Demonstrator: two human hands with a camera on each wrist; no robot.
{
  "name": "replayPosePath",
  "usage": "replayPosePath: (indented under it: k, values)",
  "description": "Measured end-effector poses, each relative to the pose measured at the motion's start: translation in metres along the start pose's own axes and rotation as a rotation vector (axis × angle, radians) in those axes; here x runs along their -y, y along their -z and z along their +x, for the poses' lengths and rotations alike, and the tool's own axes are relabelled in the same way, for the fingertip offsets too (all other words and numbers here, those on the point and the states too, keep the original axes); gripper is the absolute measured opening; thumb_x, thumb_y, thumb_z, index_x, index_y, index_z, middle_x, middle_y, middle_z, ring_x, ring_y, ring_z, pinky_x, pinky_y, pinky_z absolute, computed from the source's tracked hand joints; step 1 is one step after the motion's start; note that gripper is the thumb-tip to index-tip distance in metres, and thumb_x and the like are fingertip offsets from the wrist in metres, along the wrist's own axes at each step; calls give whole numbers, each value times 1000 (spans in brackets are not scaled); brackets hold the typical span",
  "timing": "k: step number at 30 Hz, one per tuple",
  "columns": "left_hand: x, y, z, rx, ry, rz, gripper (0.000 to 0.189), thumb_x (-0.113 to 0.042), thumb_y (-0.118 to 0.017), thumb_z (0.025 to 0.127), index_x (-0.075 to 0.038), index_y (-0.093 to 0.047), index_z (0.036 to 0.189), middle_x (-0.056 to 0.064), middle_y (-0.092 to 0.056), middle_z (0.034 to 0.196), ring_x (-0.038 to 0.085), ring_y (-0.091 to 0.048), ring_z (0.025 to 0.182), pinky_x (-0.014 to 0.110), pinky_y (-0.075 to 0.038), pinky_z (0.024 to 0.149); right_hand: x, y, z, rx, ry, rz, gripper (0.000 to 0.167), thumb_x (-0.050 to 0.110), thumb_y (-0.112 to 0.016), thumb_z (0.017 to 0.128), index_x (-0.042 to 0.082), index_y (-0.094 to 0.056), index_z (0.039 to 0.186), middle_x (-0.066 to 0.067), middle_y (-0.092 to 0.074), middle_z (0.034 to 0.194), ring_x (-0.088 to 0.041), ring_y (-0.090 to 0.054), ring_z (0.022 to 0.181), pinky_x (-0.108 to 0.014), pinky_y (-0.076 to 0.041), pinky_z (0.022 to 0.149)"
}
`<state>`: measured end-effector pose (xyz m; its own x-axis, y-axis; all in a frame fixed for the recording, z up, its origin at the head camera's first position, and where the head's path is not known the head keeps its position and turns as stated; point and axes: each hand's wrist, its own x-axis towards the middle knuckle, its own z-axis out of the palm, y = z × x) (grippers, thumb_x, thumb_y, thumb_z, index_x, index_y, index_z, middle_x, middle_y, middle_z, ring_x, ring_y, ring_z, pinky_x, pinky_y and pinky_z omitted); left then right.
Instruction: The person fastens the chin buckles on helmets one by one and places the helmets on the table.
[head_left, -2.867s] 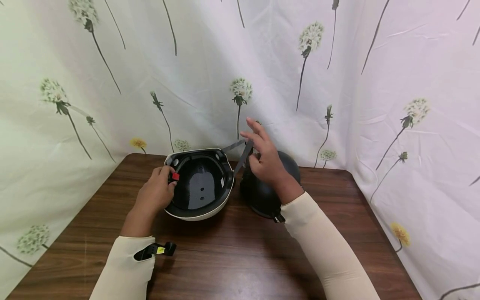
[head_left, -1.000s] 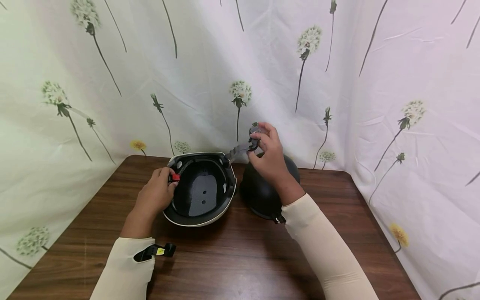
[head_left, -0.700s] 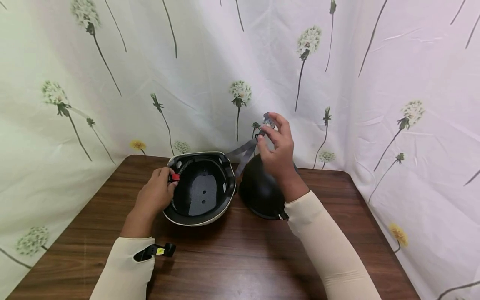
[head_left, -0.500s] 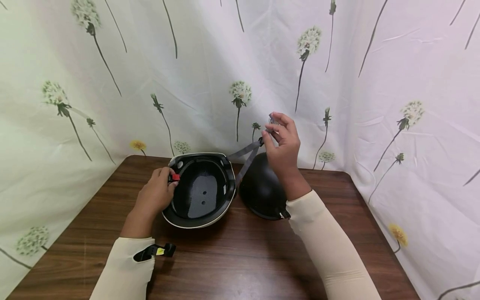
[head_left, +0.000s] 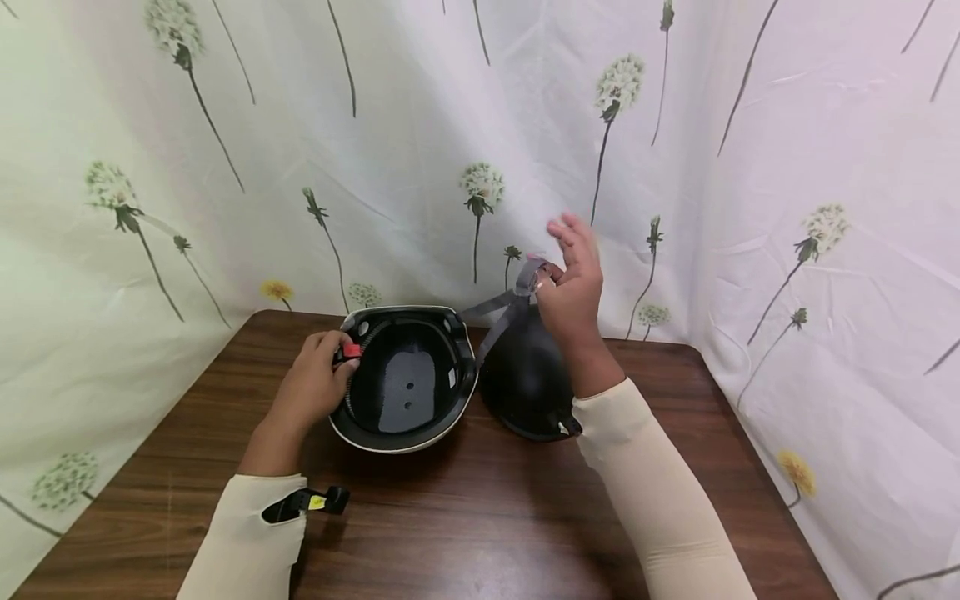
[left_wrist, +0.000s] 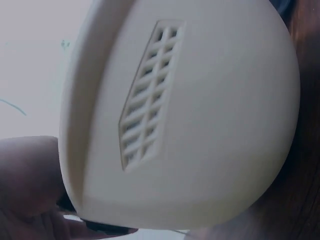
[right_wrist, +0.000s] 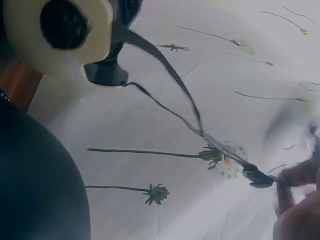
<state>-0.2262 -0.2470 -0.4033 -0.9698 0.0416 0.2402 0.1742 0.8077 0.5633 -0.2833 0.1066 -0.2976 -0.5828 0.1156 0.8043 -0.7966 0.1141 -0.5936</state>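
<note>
We see a white label [head_left: 452,377] on the right inner side of the cream helmet [head_left: 401,437], with marks too small for us to read. A yellow label [head_left: 317,502] sits on the black wrist mount [head_left: 337,500] that pokes out through the left sleeve [head_left: 247,533]; its print is also too fine to make out. Near the lower edge of the black helmet [head_left: 525,379] we notice a small pale mark, equally illegible.

The cream helmet lies between the two hands, over the tabletop [head_left: 450,517], its opening turned up so that we look into the black lining. The left hand [head_left: 311,379] is at its left rim, gripping a red-and-black buckle [head_left: 349,352]; whether those fingers also take hold of the rim itself we cannot tell. From the left wrist we see the outer shell with its slanted vent grille [left_wrist: 150,100].

The right hand [head_left: 573,283] is raised beyond the helmet's far right corner, thumb and forefinger pinching the end of the gray strap [head_left: 501,327], the other fingers lifted and slightly blurred. Two arms of that strap run back to the helmet's right side. The black helmet sits dome up just beside the cream one, below the right hand. Behind everything we see a dandelion-print curtain [head_left: 405,200].
</note>
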Motion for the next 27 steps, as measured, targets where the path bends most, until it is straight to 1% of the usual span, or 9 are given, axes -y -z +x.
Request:
replayPosePath:
  k: [4,6,9,12,16,19,23,25,27]
  values:
    - [-1,2,-1,-38,-34,-45,28,-16,-58,109,-2,-50,132,36,-36,151,54,-48,127,72,-41,103,1,-1,-3,127,41,-68,39,-23,-46,90,-7,-76,109,-17,-71,123,-23,-69,111,-19,-48,66]
    - [-1,2,-1,-50,-43,-74,29,-16,-59,109,-1,-50,132,35,-36,150,51,-49,124,71,-42,102,2,-2,-7,200,48,-94,37,-21,-44,91,-5,-76,101,-17,-74,109,-24,-67,94,-21,-45,65]
    - [-1,2,-1,-65,-55,-114,29,-15,-59,108,0,-51,131,34,-37,149,48,-50,118,67,-43,100,4,-5,-10,292,4,-124,34,-21,-43,89,-3,-72,95,-16,-71,97,-22,-57,79,-24,-42,64]
    - [-2,3,-1,-74,-68,-139,29,-15,-59,108,1,-50,131,34,-36,149,48,-50,116,66,-43,100,7,-8,-11,364,-66,-125,27,-22,-46,84,-2,-62,92,-16,-69,94,-21,-54,77,-25,-40,63]
    - [-2,4,-1,-82,-83,-159,31,-16,-59,109,2,-49,133,34,-34,151,50,-50,121,67,-43,103,9,-13,-10,464,-170,-66,24,-20,-62,84,-1,-51,93,-18,-67,91,-21,-58,79,-24,-48,68]
    - [-2,4,0,-101,-110,-171,31,-14,-59,108,2,-50,133,34,-34,151,51,-50,124,67,-43,104,9,-16,-12,550,-187,-103,22,-15,-67,85,-1,-57,98,-15,-66,93,-21,-58,79,-27,-50,72]
    - [-3,4,0,-128,-156,-179,28,-11,-61,107,3,-51,130,34,-36,148,50,-48,123,67,-43,102,7,-22,-16,681,-134,-202,24,-11,-66,85,2,-69,105,-11,-67,103,-20,-56,86,-31,-48,74]
    - [-4,4,1,-127,-169,-182,28,-11,-61,107,3,-52,129,34,-37,146,50,-48,122,67,-42,101,7,-25,-19,741,-162,-198,22,-9,-71,87,3,-68,105,-10,-64,102,-22,-57,85,-32,-50,73]
    - [-4,4,0,-122,-173,-187,28,-11,-61,107,4,-52,129,34,-37,146,51,-48,122,68,-42,101,7,-29,-22,776,-232,-172,22,-3,-77,88,5,-64,102,-10,-62,95,-26,-62,80,-32,-54,69]
